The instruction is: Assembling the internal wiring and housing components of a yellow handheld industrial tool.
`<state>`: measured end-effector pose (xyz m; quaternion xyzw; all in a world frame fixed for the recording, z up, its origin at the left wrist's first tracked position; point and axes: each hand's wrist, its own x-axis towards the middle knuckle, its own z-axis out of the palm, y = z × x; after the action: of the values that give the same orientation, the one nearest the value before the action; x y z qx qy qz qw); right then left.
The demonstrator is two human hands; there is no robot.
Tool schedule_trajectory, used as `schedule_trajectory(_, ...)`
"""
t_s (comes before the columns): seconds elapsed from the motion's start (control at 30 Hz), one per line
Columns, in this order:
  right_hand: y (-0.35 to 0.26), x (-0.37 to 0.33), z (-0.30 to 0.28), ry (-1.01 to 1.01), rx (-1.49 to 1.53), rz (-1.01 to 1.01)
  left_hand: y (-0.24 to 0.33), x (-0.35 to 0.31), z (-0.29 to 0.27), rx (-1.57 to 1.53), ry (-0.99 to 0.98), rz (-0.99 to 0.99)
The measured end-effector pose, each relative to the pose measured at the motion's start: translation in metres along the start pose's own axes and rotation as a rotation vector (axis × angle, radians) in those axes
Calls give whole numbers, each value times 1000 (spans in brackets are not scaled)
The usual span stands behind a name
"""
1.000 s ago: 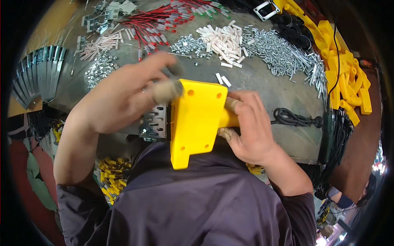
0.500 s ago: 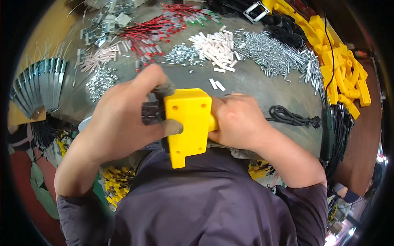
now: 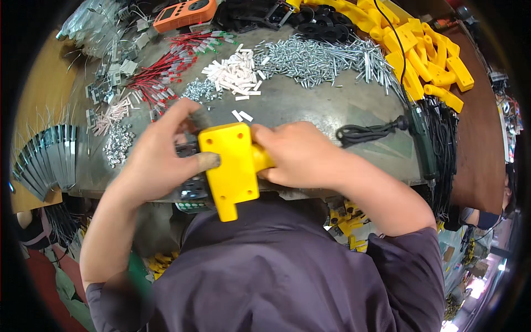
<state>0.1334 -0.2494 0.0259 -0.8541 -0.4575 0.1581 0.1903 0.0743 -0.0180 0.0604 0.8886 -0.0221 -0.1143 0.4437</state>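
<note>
A yellow plastic tool housing [image 3: 231,174] is held up at the bench's near edge, its flat face with screw holes toward me. My left hand [image 3: 155,160] grips its left side, thumb on the face and fingers behind, beside a dark part [image 3: 188,148] partly hidden by the hand. My right hand [image 3: 304,154] is closed around the housing's short yellow handle [image 3: 262,157], right of the body. Two white sleeves [image 3: 241,115] lie on the bench just beyond the housing. To the right of my right hand lies a coiled black power cord [image 3: 368,131].
Across the bench [image 3: 332,105] lie piles of metal screws [image 3: 310,61], white sleeves [image 3: 235,74], small nuts [image 3: 118,145] and red-wired parts [image 3: 160,72]. Yellow housings [image 3: 431,55] heap at far right, near a dark screwdriver [image 3: 422,138]. An orange meter [image 3: 185,14] stands at the back.
The view has shifted, bringing the orange meter into sight. The yellow housing has tilted slightly, its lower end swinging right. Both hands keep their hold on it.
</note>
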Motion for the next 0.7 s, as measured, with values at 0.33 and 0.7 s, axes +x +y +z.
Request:
schedule_trajectory(0.33, 113, -30, -60, 277, -82, 381, -5, 31, 33, 234, -45, 276)
schedule_trajectory(0.7, 113, -25, -55, 283, -128, 338, 11, 134, 49, 400, 138, 395)
